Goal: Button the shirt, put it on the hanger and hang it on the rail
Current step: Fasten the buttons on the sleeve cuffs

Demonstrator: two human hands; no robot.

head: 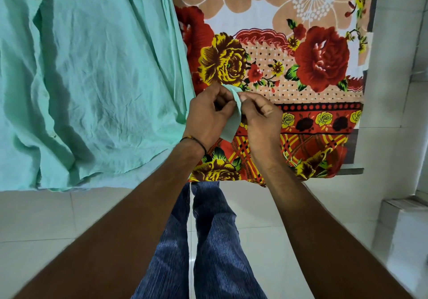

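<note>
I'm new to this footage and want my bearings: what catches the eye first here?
The mint shirt sprawls crumpled across the left. Beside it, on the right, lies a loud floral sheet of red and yellow roses. At centre the left hand and right hand pinch a small mint flap between them.

Soft, even light is filling the room, bright overall, nothing burning out. Deep folds in the shirt (92, 66) are throwing long dark shadows across its cloth. The floor tiles (46, 217) are giving off a faint pale sheen. The floral sheet (301, 66) at centre is reading crisp. Wide-angle stretch is ballooning the forearms (111, 240) toward the bottom corners, where detail is going soft, and bending the wall (398, 43) lines at right.
</note>
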